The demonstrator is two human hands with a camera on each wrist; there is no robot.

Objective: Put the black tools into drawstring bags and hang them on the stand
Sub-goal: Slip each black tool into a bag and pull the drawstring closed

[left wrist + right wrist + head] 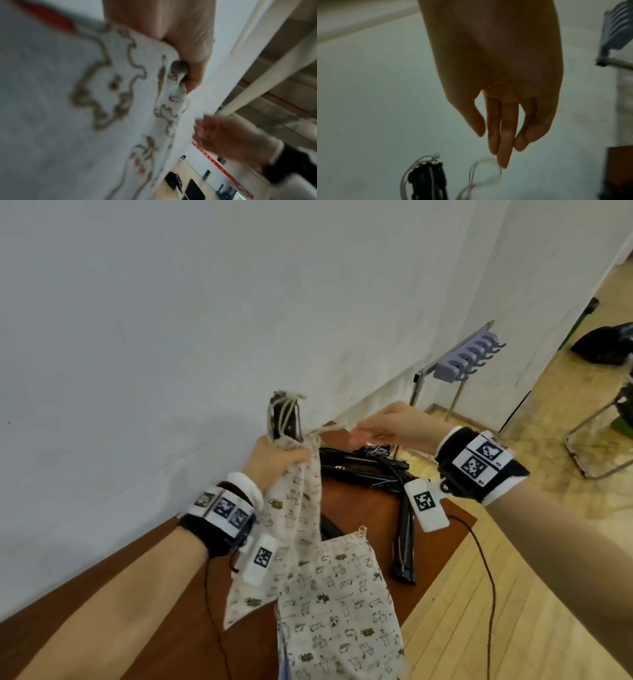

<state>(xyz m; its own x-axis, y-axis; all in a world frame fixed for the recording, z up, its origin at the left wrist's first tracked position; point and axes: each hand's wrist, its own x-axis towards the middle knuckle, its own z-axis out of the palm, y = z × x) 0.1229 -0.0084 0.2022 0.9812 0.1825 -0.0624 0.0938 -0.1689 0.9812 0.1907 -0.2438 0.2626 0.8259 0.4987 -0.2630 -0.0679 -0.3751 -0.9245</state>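
- The left hand [274, 457] grips the neck of a printed drawstring bag [291, 525], fingers clamped on the gathered cloth.
- A black tool [286, 419] protrudes upright from the bag mouth.
- The right hand [390, 426] pinches the drawstring [329, 430] just beside the bag neck.
- A second bag [342, 604] and further black tools [363, 467] lie on the table [359, 508].
- The stand [466, 361] is well apart, by the wall.
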